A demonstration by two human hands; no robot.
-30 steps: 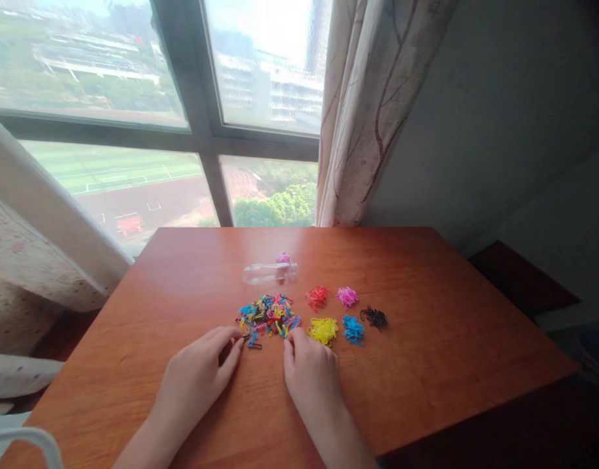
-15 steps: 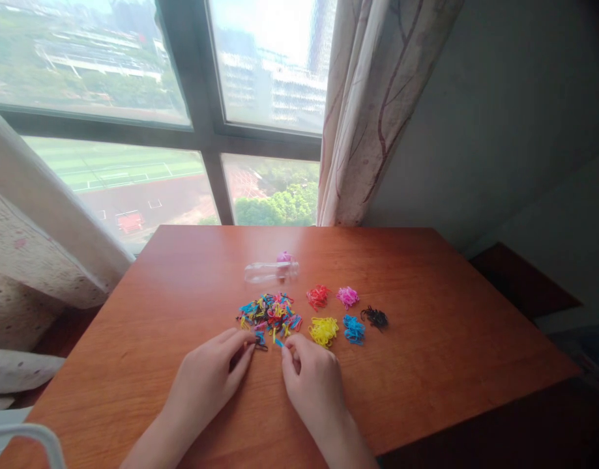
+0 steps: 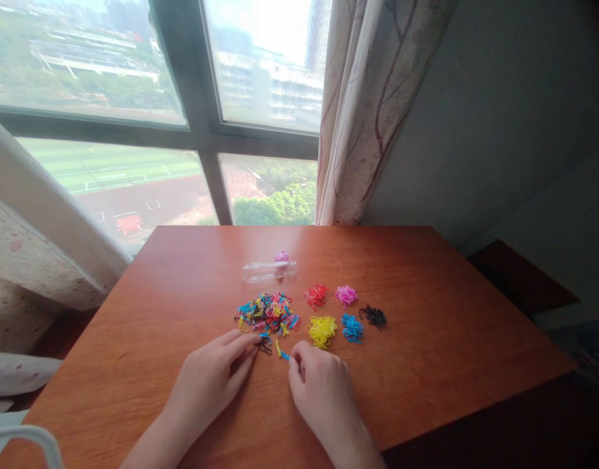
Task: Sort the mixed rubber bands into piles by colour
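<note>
A mixed heap of small coloured rubber bands (image 3: 267,312) lies on the table in front of my hands. My left hand (image 3: 211,374) has its thumb and fingertips closed at the heap's near edge, on black rubber bands (image 3: 264,347) with a bit of blue beside them. In my right hand (image 3: 323,381), thumb and forefinger pinch a blue rubber band (image 3: 285,356); a yellow band (image 3: 278,348) touches or lies against its end. Single-colour piles sit to the right: yellow (image 3: 322,331), blue (image 3: 352,328), red (image 3: 317,296), pink (image 3: 347,296) and black (image 3: 373,316).
Behind the heap a clear plastic bottle-like container (image 3: 264,271) lies on its side, with a pink-purple object (image 3: 281,256) by it. The brown wooden table (image 3: 426,371) ends at a window. A white curved tube (image 3: 30,433) shows at lower left.
My right hand has drawn slightly right and toward me with the blue band, and the yellow band shows more plainly. My left hand stays at the heap's edge, black bands shifting a little.
</note>
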